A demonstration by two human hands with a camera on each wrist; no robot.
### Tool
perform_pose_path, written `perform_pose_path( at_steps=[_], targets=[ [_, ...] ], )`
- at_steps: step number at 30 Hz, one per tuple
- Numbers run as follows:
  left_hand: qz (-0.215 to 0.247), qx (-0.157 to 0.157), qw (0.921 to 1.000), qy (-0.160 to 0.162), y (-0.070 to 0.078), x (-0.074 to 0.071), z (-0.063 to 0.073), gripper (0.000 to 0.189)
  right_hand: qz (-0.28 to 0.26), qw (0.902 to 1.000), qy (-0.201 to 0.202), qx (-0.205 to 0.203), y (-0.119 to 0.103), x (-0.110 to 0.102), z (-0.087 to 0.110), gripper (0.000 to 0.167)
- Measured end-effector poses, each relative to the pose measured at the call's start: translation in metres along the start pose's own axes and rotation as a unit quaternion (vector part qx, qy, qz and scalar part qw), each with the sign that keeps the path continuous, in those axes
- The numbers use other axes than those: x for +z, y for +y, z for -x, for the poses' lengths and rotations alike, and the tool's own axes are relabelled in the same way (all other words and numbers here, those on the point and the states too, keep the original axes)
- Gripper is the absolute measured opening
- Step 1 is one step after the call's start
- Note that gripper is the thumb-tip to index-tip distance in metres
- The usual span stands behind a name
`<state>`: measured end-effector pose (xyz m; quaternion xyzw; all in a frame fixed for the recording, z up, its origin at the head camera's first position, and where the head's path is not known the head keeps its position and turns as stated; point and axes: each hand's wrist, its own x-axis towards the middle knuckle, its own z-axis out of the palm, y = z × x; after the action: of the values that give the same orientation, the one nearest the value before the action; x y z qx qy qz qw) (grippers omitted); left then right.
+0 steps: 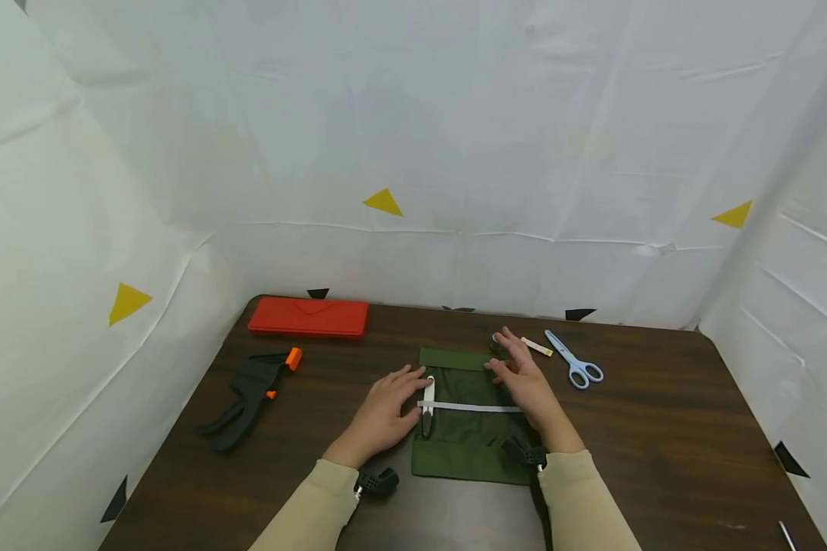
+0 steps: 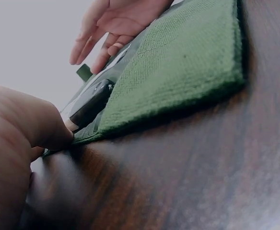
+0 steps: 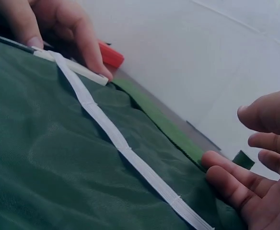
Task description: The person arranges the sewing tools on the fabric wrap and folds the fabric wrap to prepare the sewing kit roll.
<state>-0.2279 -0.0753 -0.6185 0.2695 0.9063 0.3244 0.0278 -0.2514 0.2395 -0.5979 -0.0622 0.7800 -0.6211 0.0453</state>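
Note:
A green cloth organizer (image 1: 472, 463) lies spread on the table, a white elastic band (image 1: 475, 407) running across its middle. At its left edge a slim white tool (image 1: 430, 389) with a dark end (image 2: 89, 103) sits under the band; its exact kind cannot be told. My left hand (image 1: 384, 409) rests along that edge, thumb by the tool's middle and a fingertip at its white end in the right wrist view. Over the right side of the cloth is my right hand (image 1: 524, 379), fingers loosely spread, with fingertips at the far edge and nothing held.
Blue scissors (image 1: 572, 360) and a short pale strip (image 1: 537, 347) lie beyond the right hand. A red case (image 1: 308, 317) is at the back left, with a dark clamp with orange pads (image 1: 248, 398) nearer. A thin silvery object (image 1: 787, 536) lies at the front right.

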Motion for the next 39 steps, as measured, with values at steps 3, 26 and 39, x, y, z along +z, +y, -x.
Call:
perform_pose_path(
  at_steps=[3, 26, 39],
  targets=[
    [-0.007, 0.0, 1.0, 0.0, -0.001, 0.0008, -0.0006, 0.053, 0.021, 0.9998, -0.002, -0.002, -0.0003, 0.0013, 0.0002, 0.061],
    [-0.001, -0.001, 1.0, 0.002, -0.0027, 0.0033, -0.0014, 0.053, 0.076, 0.997, 0.008, 0.01, -0.0023, 0.0047, -0.0008, 0.05],
    [0.002, 0.002, 1.0, 0.008, -0.0024, 0.0033, -0.0027, 0.052, 0.035, 0.9922, 0.12, 0.002, -0.0007, 0.0073, -0.0032, 0.027]
  ],
)
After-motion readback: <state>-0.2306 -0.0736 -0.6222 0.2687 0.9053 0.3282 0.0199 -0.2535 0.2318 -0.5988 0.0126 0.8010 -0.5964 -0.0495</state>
